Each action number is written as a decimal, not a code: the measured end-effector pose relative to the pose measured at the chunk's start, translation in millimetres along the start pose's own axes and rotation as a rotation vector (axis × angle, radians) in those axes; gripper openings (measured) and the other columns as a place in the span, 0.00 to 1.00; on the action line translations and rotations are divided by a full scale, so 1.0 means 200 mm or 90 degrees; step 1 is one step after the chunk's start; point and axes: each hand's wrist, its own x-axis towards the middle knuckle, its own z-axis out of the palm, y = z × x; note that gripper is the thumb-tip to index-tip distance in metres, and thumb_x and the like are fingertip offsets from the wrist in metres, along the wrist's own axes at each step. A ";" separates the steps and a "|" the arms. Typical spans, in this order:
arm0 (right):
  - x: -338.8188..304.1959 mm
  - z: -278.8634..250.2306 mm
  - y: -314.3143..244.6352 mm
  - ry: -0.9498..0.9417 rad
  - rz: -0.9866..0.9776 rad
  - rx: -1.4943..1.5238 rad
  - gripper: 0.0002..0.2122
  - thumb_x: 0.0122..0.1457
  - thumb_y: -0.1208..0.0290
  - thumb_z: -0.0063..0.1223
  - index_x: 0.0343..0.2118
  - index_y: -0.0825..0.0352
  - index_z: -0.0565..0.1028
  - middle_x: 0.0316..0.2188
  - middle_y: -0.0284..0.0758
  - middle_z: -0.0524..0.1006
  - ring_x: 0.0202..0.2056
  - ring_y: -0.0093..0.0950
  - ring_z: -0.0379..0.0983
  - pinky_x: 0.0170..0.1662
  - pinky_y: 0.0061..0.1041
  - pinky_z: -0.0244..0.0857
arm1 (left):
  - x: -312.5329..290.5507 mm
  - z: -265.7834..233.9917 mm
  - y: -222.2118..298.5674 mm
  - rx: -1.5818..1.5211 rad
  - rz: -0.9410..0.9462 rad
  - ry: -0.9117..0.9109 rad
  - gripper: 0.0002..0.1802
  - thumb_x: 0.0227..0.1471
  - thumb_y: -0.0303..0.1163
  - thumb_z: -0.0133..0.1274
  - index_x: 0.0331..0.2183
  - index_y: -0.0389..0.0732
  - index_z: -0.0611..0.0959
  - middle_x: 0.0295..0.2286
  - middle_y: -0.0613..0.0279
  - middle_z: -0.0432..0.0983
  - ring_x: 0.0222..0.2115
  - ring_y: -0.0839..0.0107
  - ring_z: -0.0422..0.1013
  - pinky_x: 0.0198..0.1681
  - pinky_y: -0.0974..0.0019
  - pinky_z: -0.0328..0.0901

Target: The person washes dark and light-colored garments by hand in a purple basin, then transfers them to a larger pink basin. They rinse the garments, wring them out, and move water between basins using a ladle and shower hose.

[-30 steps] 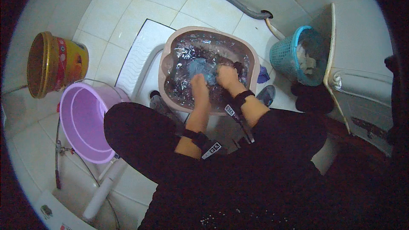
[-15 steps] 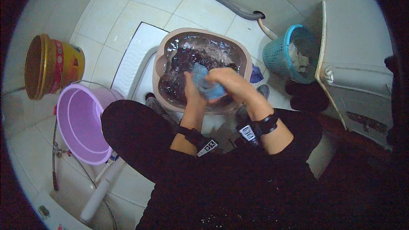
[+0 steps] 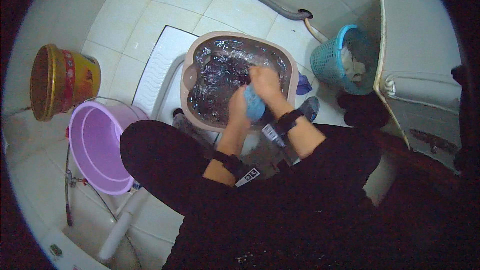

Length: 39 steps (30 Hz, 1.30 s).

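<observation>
A beige-brown plastic basin with dark, rippling water lies in front of me. Over its near right part, both hands are closed on a wet light-blue cloth. My left hand grips its left side. Higher up and to the right, my right hand is a fist around its upper part, which the fingers mostly hide. The cloth hangs bunched between the hands. Both hands are slightly smeared by motion, and what lies under the water is too dark to make out.
The basin stands over a white squat toilet. To the left are a lilac bucket and a gold bucket. A turquoise basket holding pale items stands at right, near a purple cloth. A grey hose runs along the wall.
My right hand has moved up and slightly left, closing into a fist. My left hand has shifted right, and the blue cloth is now more bunched between them.
</observation>
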 end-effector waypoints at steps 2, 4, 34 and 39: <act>0.07 -0.06 0.10 0.061 0.058 0.035 0.17 0.61 0.58 0.43 0.34 0.67 0.79 0.31 0.50 0.78 0.35 0.50 0.76 0.42 0.46 0.69 | 0.02 0.00 0.03 0.031 0.118 -0.010 0.15 0.58 0.42 0.50 0.38 0.40 0.80 0.34 0.63 0.76 0.36 0.70 0.72 0.40 0.63 0.66; 0.12 -0.08 0.16 0.130 0.069 0.051 0.15 0.60 0.60 0.46 0.36 0.67 0.78 0.31 0.49 0.78 0.37 0.49 0.76 0.43 0.44 0.69 | 0.04 -0.04 0.06 0.072 0.199 0.017 0.16 0.58 0.41 0.50 0.41 0.38 0.80 0.37 0.62 0.75 0.40 0.71 0.70 0.46 0.66 0.63; -0.37 -0.92 -0.31 -0.070 -0.184 0.461 0.07 0.53 0.75 0.54 0.34 0.68 0.80 0.25 0.30 0.78 0.27 0.17 0.70 0.32 0.17 0.64 | -0.15 0.09 0.25 0.696 0.681 0.031 0.31 0.39 0.30 0.63 0.48 0.37 0.74 0.51 0.38 0.66 0.52 0.42 0.63 0.55 0.49 0.58; -0.18 -0.64 0.00 0.135 0.028 0.464 0.10 0.56 0.67 0.56 0.33 0.71 0.79 0.27 0.32 0.78 0.26 0.18 0.71 0.32 0.17 0.66 | -0.24 0.09 0.31 0.675 0.477 0.072 0.25 0.41 0.29 0.59 0.43 0.34 0.74 0.38 0.44 0.73 0.41 0.45 0.70 0.46 0.54 0.64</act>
